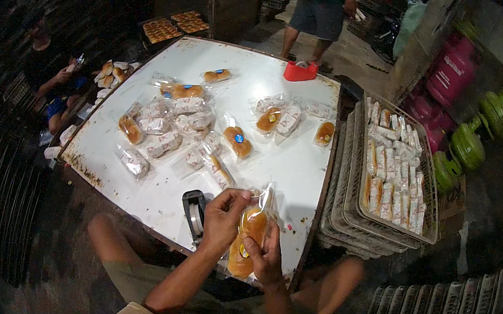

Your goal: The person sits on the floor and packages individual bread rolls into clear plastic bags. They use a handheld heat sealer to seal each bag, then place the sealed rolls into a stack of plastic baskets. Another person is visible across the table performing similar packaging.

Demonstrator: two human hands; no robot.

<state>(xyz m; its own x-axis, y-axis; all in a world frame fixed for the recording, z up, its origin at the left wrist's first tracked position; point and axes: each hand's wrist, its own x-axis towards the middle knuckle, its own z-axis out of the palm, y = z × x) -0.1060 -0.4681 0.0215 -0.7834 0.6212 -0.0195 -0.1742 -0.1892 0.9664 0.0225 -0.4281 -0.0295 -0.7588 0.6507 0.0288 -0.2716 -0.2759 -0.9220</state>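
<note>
Over the front edge of the white table (162, 197), a bread roll in a clear plastic bag (251, 225) is held upright between both hands. My left hand (224, 216) pinches the bag's loose upper end between thumb and fingers. Around the roll's right side, my right hand (266, 252) grips it, the thumb beside a yellow sticker. Just left of my left hand lies a black tape dispenser (194, 216), partly covered by it. Beyond the hands, several bagged rolls are spread out, among them one with a blue sticker (237, 142) and a heap showing printed white sides (184, 117).
A red tape dispenser (300, 71) stands at the far edge. Right of the table, stacked plastic crates (349, 191) hold packed rolls on top. Pink and green gas cylinders (468, 145) stand beyond. One person (319, 16) stands behind the table; another (55, 84) sits at left.
</note>
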